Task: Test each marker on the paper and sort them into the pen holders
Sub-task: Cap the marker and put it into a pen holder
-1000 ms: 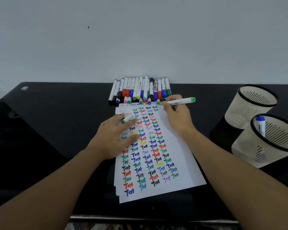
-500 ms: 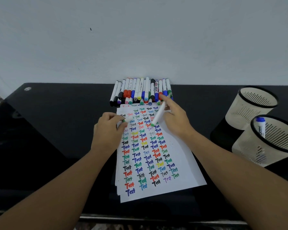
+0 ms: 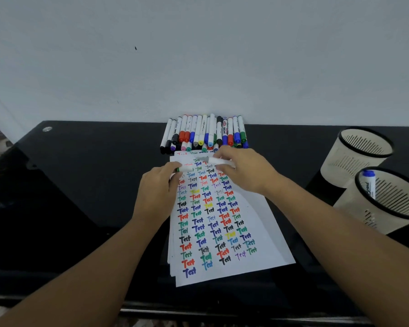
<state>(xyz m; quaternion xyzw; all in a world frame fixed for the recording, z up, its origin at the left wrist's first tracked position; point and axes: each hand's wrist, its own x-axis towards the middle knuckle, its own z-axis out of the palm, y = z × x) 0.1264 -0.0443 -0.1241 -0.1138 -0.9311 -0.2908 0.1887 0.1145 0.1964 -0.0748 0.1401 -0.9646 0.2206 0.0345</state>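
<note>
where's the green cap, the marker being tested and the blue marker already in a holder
green cap [image 3: 184,169]: head view, on the cap's white body past the left fingers
marker being tested [image 3: 219,160]: head view, on its white barrel left of the right fingers
blue marker [image 3: 370,185]: head view, on its barrel inside the near holder

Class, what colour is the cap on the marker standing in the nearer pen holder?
Blue: the marker in the nearer pen holder, head view.

The paper [image 3: 222,220] on the black table is filled with the handwritten word "Test", repeated in rows in red, green, blue, black, yellow and purple ink. Printing runs along the barrels of the markers [image 3: 204,133] by the wall and the blue-capped marker [image 3: 369,185] in the near pen holder [image 3: 387,208], too small to read.
</note>
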